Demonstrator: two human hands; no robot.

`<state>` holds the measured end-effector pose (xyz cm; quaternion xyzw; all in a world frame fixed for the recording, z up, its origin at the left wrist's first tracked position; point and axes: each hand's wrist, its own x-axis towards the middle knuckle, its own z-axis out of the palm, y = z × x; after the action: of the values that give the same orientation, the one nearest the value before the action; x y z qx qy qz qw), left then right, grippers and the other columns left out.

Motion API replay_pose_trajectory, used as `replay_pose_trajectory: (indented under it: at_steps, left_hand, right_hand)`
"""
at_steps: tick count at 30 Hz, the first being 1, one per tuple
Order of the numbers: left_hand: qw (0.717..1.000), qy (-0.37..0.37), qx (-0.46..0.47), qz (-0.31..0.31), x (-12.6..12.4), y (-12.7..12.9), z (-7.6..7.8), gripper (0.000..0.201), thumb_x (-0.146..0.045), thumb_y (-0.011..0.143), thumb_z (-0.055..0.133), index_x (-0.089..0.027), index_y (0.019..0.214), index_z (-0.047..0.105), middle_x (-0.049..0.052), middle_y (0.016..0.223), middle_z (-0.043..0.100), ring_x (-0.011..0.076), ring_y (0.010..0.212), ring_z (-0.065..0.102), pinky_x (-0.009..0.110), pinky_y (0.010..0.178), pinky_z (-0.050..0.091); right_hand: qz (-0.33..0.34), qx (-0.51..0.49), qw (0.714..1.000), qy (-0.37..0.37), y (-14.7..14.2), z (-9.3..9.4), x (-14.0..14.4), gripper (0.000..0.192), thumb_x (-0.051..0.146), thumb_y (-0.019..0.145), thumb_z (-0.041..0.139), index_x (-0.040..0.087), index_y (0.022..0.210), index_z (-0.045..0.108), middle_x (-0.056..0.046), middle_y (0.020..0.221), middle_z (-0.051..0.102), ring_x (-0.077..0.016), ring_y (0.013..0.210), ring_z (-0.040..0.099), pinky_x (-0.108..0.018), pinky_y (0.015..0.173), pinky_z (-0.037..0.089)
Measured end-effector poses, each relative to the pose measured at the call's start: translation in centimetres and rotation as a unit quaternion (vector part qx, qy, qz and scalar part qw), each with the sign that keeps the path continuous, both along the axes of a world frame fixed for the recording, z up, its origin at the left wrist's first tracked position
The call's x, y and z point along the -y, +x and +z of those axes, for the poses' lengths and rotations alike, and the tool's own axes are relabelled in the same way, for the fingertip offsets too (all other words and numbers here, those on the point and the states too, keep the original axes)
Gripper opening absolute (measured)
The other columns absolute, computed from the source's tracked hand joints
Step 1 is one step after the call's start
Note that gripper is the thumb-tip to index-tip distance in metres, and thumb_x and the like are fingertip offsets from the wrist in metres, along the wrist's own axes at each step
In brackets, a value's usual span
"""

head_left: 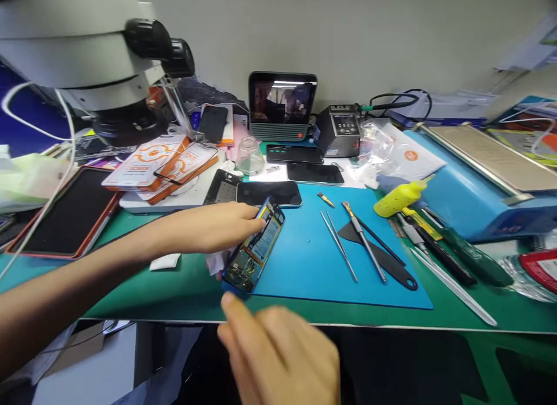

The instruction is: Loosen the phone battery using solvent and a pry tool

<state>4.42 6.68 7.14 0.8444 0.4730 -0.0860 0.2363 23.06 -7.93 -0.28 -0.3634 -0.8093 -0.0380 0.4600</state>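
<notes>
Two hands flank one opened phone (256,248), tilted at the blue mat's (313,266) left edge.
Its far end is gripped by the left hand (217,226); its long axis runs toward the nearer, loosely open right hand (278,353), which is not touching it.

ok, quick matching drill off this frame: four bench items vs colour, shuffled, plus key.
Things:
1. bottle
2. mat
3. jar
4. spudger

Colours:
A. clear
B. black
C. yellow
D. blue

Pairs: 1-C, 2-D, 3-A, 4-B

The left hand holds the opened phone tilted at the mat's left edge; the right hand is blurred, below it.
</notes>
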Motion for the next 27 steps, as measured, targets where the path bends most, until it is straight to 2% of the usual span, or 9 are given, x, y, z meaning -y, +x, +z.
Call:
replay_pose_trajectory:
  at_steps: [2,5,7,10,13,17,23,27]
  left_hand:
    - [0.998,-0.007,-0.045,-0.038,0.0,0.6,0.8,0.019,-0.034,0.116,0.076,-0.015,0.119,0.079,0.007,0.122,0.082,0.0238,0.112,0.082,0.047,0.105,0.073]
    - [0.99,0.009,-0.105,-0.091,0.0,1.2,1.5,0.017,-0.032,0.114,0.079,-0.015,0.117,0.078,0.006,0.118,0.081,0.0213,0.104,0.08,0.042,0.097,0.073]
    - [0.984,0.026,-0.131,-0.114,0.0,1.3,1.7,0.018,-0.033,0.114,0.079,-0.015,0.115,0.078,0.005,0.114,0.08,0.0197,0.099,0.079,0.039,0.092,0.073]
    - [0.978,0.048,-0.149,-0.139,-0.1,1.2,1.9,0.019,-0.034,0.114,0.08,-0.015,0.11,0.077,0.004,0.108,0.079,0.018,0.093,0.077,0.035,0.087,0.072]
    - [0.973,0.067,-0.145,-0.165,-0.2,1.2,1.9,0.02,-0.034,0.113,0.08,-0.016,0.107,0.077,0.003,0.105,0.079,0.0177,0.093,0.077,0.035,0.087,0.072]
    - [0.969,0.073,-0.134,-0.195,-0.4,1.0,1.7,0.02,-0.034,0.113,0.082,-0.016,0.105,0.077,0.004,0.107,0.08,0.0185,0.096,0.079,0.036,0.089,0.073]
    - [0.969,0.061,-0.077,-0.225,-1.3,-0.1,0.3,0.023,-0.039,0.112,0.082,-0.017,0.108,0.078,0.004,0.108,0.08,0.0207,0.1,0.079,0.042,0.096,0.073]
    - [0.98,0.034,-0.019,-0.195,-2.1,-0.9,-0.8,0.028,-0.043,0.113,0.081,-0.017,0.107,0.077,0.003,0.103,0.078,0.0195,0.094,0.078,0.039,0.091,0.072]
  right_hand:
    - [-0.034,0.003,0.999,-0.021,-1.1,1.5,-1.2,0.019,0.027,0.121,0.069,0.013,0.124,0.081,-0.001,0.077,0.069,-0.0185,0.066,0.06,-0.039,0.061,0.046]
    - [-0.07,0.023,0.997,-0.024,-2.6,2.8,-2.6,0.03,0.042,0.118,0.072,0.018,0.103,0.08,-0.003,0.082,0.068,-0.0226,0.073,0.06,-0.043,0.065,0.045]
    - [-0.092,0.035,0.995,-0.018,-3.7,2.8,-3.0,0.035,0.043,0.119,0.07,0.02,0.093,0.075,-0.004,0.082,0.066,-0.0236,0.073,0.058,-0.044,0.063,0.042]
    - [-0.126,0.039,0.991,-0.004,-4.9,2.1,-3.1,0.033,0.036,0.12,0.068,0.022,0.09,0.07,-0.003,0.082,0.064,-0.0236,0.073,0.056,-0.045,0.064,0.041]
    - [-0.153,0.042,0.987,0.007,-5.4,1.5,-3.4,0.033,0.029,0.12,0.067,0.023,0.088,0.068,-0.002,0.082,0.064,-0.0227,0.074,0.056,-0.043,0.064,0.041]
    - [-0.179,0.057,0.982,0.005,-5.1,1.4,-4.0,0.029,0.017,0.115,0.071,0.021,0.087,0.063,0.002,0.084,0.065,-0.0171,0.076,0.059,-0.031,0.066,0.048]
    - [-0.172,0.093,0.981,0.012,-4.0,1.8,-4.3,0.03,0.026,0.113,0.08,0.019,0.089,0.065,0.003,0.086,0.066,-0.0127,0.079,0.065,-0.026,0.071,0.059]
    - [-0.16,0.123,0.979,0.007,-3.7,1.9,-4.7,0.027,0.027,0.111,0.084,0.017,0.091,0.068,0.002,0.09,0.07,-0.0131,0.083,0.07,-0.027,0.076,0.064]
